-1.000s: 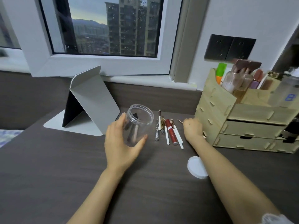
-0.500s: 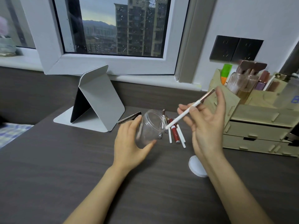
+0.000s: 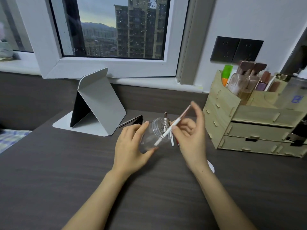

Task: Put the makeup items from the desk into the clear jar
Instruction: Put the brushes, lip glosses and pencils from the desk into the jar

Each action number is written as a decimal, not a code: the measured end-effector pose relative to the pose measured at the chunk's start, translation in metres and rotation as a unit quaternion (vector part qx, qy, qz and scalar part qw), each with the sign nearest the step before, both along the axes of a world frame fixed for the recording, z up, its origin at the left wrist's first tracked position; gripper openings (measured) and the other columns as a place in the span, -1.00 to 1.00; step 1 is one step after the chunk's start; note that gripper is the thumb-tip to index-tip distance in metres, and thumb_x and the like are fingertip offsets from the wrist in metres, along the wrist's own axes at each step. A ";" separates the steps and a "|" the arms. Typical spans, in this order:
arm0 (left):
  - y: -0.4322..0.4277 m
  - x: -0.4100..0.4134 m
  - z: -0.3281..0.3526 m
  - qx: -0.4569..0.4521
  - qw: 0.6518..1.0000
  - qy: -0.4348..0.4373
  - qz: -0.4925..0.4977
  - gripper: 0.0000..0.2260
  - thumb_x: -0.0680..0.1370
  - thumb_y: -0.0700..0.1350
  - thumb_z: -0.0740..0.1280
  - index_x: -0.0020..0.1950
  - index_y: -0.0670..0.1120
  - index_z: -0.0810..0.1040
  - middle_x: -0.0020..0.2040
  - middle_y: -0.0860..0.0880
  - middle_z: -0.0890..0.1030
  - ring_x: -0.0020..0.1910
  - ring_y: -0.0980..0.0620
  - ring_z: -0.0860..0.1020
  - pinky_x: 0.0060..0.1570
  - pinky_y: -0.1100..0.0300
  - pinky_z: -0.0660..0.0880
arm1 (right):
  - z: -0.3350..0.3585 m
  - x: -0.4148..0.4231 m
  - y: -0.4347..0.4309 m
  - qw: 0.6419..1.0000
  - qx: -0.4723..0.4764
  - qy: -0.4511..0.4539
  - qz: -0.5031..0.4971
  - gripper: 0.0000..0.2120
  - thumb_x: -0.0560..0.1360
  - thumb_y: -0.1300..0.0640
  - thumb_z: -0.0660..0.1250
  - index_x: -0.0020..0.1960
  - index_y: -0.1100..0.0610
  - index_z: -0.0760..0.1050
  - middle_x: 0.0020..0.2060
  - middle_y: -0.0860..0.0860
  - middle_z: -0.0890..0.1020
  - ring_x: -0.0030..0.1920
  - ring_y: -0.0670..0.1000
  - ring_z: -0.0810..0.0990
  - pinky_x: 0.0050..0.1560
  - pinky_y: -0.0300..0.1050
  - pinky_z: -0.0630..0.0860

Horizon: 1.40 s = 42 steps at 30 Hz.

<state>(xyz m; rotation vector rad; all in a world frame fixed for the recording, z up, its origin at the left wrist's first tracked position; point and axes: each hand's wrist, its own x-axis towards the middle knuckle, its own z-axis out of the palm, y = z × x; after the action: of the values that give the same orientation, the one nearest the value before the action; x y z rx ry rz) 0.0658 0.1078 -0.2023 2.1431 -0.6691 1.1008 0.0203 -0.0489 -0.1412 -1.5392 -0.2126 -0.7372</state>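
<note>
My left hand (image 3: 131, 143) grips the clear jar (image 3: 155, 135), tilted with its mouth toward my right hand (image 3: 191, 138), which pinches a white pencil (image 3: 167, 131), tip inside the jar. More makeup sticks (image 3: 172, 141) lie behind on the tabletop (image 3: 66, 171).

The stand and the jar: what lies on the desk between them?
A dark slim pen-like item lies between the stand and the jar, in the head view.
</note>
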 end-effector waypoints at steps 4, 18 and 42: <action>0.001 0.003 0.000 -0.008 1.000 0.002 0.015 -0.39 0.33 0.06 0.42 0.32 -0.11 0.37 0.06 -0.17 0.56 0.03 -0.05 0.44 0.04 0.18 0.36 | -0.020 0.004 -0.007 0.987 -0.130 0.010 -0.097 -0.65 0.43 0.26 0.30 -0.01 -0.19 0.42 -0.35 -0.16 0.61 -0.22 -0.05 0.59 -0.05 -0.31 0.46; 0.005 0.009 0.000 -0.031 0.998 0.004 0.050 -0.38 0.32 0.07 0.42 0.32 -0.09 0.37 0.05 -0.16 0.54 0.02 -0.03 0.40 0.03 0.24 0.30 | -0.043 0.099 -0.069 0.809 -0.372 0.408 -0.204 -0.71 0.50 0.07 0.29 0.16 0.18 0.52 0.18 0.14 0.60 0.21 0.18 0.53 0.07 -0.08 0.44; 0.001 0.004 0.001 -0.008 1.000 0.003 0.010 -0.38 0.33 0.03 0.46 0.33 -0.09 0.35 0.08 -0.15 0.55 0.04 -0.05 0.44 0.05 0.19 0.35 | 0.013 -0.004 -0.016 0.990 -0.024 0.129 0.056 -0.88 0.50 0.26 0.32 -0.19 0.12 0.55 -0.37 -0.03 0.62 -0.39 -0.19 0.57 -0.32 -0.26 0.53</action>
<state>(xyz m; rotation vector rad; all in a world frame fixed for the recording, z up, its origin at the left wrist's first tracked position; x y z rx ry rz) 0.0696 0.1089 -0.2011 2.1437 -0.6341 1.1060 0.0164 -0.0653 -0.1283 -1.6364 -0.1237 -0.4423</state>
